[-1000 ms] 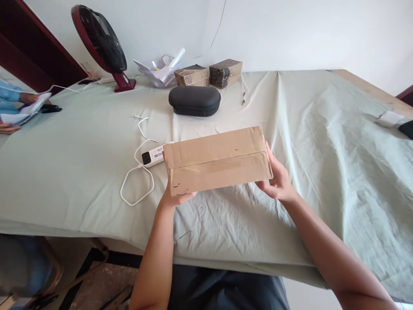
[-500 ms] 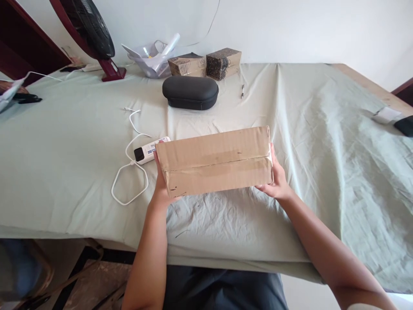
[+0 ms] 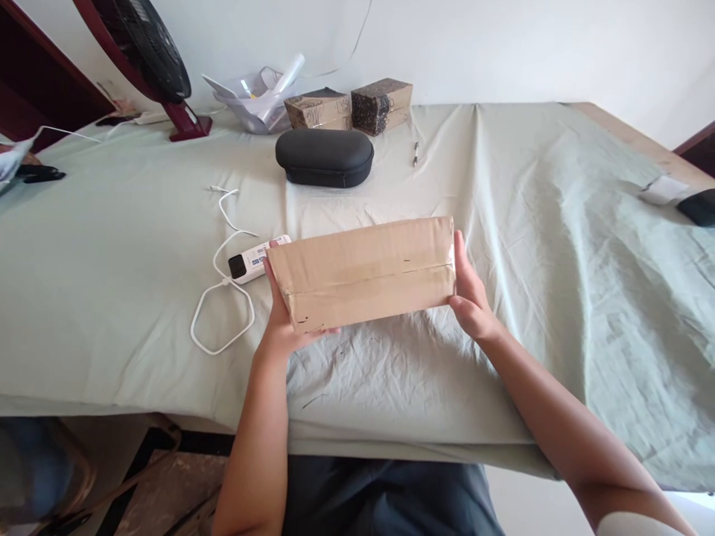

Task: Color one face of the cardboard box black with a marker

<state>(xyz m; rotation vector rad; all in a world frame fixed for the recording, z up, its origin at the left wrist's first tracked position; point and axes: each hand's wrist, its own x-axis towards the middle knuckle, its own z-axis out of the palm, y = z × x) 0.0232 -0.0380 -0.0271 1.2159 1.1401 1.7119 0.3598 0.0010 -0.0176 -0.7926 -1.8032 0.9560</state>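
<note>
A brown cardboard box (image 3: 363,272) with a taped seam along its top is held just above the pale green tablecloth (image 3: 112,246), near the front of the table. My left hand (image 3: 282,324) grips its left end, thumb up the side and fingers under the corner. My right hand (image 3: 469,294) clasps its right end, fingers pressed flat against the side. Both hands are closed on the box.
A white power bank (image 3: 254,260) with a looped white cable (image 3: 220,313) lies left of the box. Behind are a black oval case (image 3: 324,158), a pen (image 3: 415,153), two small brown boxes (image 3: 349,108), a plastic container (image 3: 254,97) and a fan (image 3: 148,56). A dark object (image 3: 698,207) sits at the right edge.
The box has tipped slightly toward me and come a little lower. The view shifted right, so the co-worker's hands at the far left have left the frame.
</note>
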